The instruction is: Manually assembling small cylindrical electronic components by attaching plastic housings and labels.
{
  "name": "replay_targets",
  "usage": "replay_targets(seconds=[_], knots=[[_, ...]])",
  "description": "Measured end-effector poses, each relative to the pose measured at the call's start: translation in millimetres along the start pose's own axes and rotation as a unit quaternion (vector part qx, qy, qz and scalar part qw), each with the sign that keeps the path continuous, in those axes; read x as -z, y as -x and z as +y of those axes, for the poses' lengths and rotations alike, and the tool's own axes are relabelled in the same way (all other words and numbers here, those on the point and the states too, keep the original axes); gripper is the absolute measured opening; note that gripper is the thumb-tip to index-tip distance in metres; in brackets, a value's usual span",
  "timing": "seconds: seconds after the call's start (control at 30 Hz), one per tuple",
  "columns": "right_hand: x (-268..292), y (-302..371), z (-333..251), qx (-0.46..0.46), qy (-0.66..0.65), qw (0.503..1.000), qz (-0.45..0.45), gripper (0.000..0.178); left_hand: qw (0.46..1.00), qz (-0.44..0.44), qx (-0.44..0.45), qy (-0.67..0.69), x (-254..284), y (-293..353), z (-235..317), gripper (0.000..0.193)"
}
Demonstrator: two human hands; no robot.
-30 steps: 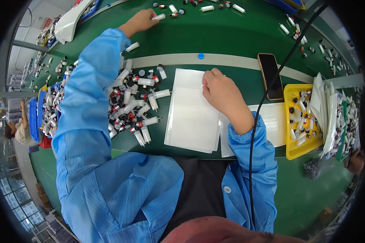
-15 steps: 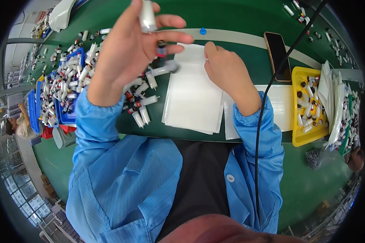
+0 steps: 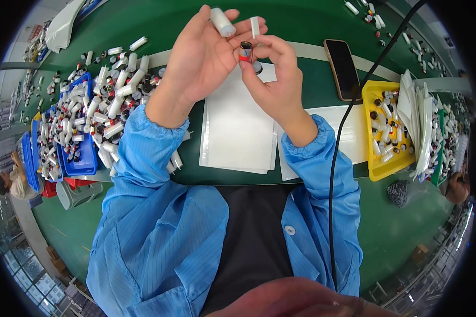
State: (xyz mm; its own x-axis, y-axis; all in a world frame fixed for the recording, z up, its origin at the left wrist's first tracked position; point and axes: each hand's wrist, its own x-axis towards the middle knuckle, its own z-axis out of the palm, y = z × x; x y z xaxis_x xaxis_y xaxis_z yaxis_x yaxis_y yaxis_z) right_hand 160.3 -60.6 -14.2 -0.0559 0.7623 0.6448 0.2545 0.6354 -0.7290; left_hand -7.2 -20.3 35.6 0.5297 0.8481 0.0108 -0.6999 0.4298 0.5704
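Where the left hand (image 3: 198,68) was reaching over the far part of the green tabletop (image 3: 301,29) a second ago in the head view, it is now drawn back with its palm turned up and its fingers spread. A white translucent cylinder (image 3: 222,22) lies across those fingers beside the thumb, and a small flat white strip (image 3: 255,26) stands out near the fingertips. Half a second ago the right hand (image 3: 280,84) was apart from the left, at the upper edge of the white sheets (image 3: 238,132); now the two have come together above that edge. Thumb and fingers of the right hand are closed on a small black-topped component with a red band (image 3: 245,51), which was dangling by the left fingers in the previous frame. A dark grey round piece (image 3: 257,67) shows just below the right fingertips; whether it is joined to the component cannot be told.

With the left forearm out of the way, the heap of white cylinders (image 3: 116,103) and the blue tray (image 3: 84,166) show more fully than a second ago. On the right, the smartphone (image 3: 342,68), the yellow tray (image 3: 388,171) and the flat white pouch (image 3: 349,129) lie as before, with the black cable (image 3: 345,116) crossing in front.
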Motion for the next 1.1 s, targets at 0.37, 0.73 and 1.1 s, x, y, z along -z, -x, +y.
replay_targets(seconds=[0.37, 0.73, 1.1], knots=[[5.2, -5.0, 10.4, -0.024, -0.044, 0.998, 0.036, 0.053, 0.891, 0.002, -0.037, -0.453, 7.0, 0.8, -0.8, 0.052], [13.1, -13.1, 19.8, 0.019, -0.055, 0.995, 0.082, 0.043, 0.891, 0.029, -0.063, -0.448, 12.0, -1.8, 1.7, 0.045], [34.0, -19.1, 1.9, -0.195, -0.306, 0.931, -0.043, 0.012, 0.932, -0.01, -0.042, -0.359, 15.2, -1.0, -1.8, 0.042]])
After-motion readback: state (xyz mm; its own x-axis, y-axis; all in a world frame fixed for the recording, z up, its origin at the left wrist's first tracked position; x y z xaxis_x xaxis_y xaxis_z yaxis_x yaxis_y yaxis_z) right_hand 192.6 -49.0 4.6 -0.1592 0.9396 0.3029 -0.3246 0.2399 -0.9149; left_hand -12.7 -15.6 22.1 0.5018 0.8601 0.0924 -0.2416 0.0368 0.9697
